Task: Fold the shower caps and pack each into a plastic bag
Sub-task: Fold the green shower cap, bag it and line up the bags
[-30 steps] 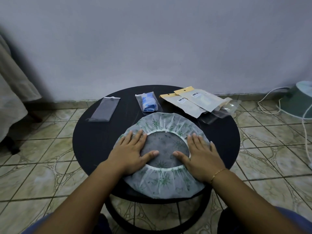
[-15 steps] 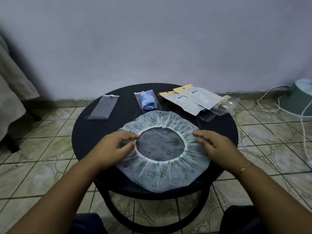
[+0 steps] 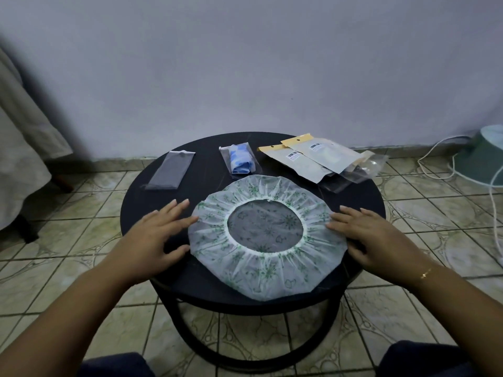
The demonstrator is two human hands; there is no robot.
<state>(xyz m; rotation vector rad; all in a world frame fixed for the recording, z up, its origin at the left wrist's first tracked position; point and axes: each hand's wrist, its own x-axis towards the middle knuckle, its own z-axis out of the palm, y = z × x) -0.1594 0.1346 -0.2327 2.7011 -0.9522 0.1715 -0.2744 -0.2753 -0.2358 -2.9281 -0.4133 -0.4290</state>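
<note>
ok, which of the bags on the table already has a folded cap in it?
The clear bag at the back centre: a folded blue cap shows inside. The flat bag back left looks empty; the yellow-headed packets back right show no cap.

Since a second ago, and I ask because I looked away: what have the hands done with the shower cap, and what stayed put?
Both hands slid outward off the cap. The left hand now lies open on the table at the shower cap's left edge; the right hand rests open at its right edge. In between, they pinched the elastic rim, then let go. The cap stays spread flat, and the bagged blue cap and empty bag have not moved.
</note>
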